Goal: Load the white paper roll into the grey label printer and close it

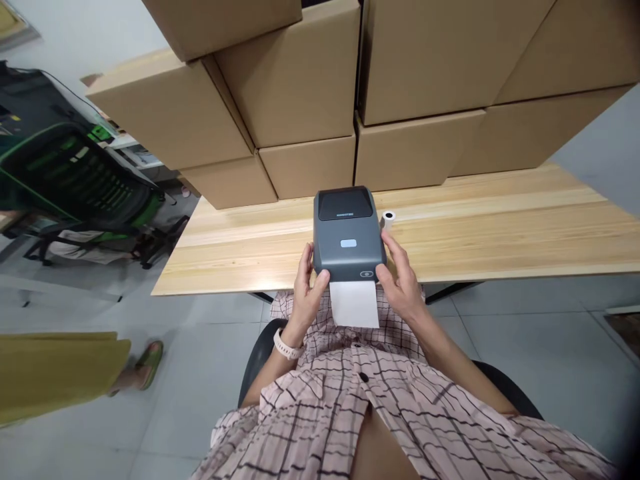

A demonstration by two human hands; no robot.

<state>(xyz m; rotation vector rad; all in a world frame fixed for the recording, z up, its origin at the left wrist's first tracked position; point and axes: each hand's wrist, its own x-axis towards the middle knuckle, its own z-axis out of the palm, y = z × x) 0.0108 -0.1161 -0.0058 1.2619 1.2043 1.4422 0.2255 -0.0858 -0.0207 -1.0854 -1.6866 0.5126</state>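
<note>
"Where was the printer [349, 230]?"

"At the near edge of the wooden table [500, 233], its front towards the person; whether its whole base rested on the wood, I could not tell."

"And the grip?"

"The left hand [309, 287] lay along its left side, thumb at the front corner; the right hand [401, 277] mirrored that on the right, thumb and fingers apart; between them they clasped the dark grey body; how hard they pressed, I could not tell."

"Any paper?"

"Yes; a white sheet [355, 305] hung from the front, over the checked clothing [340, 400]; a small white roll [389, 218] stood just beside the printer, beyond the right hand."

"What else was about?"

"Cardboard boxes [300, 87] were stacked along the back of the table; a pale wristband [287, 345] circled the left wrist; off to the left were a black-and-green chair [75, 173] and another person's sandalled foot [151, 365]."
</note>
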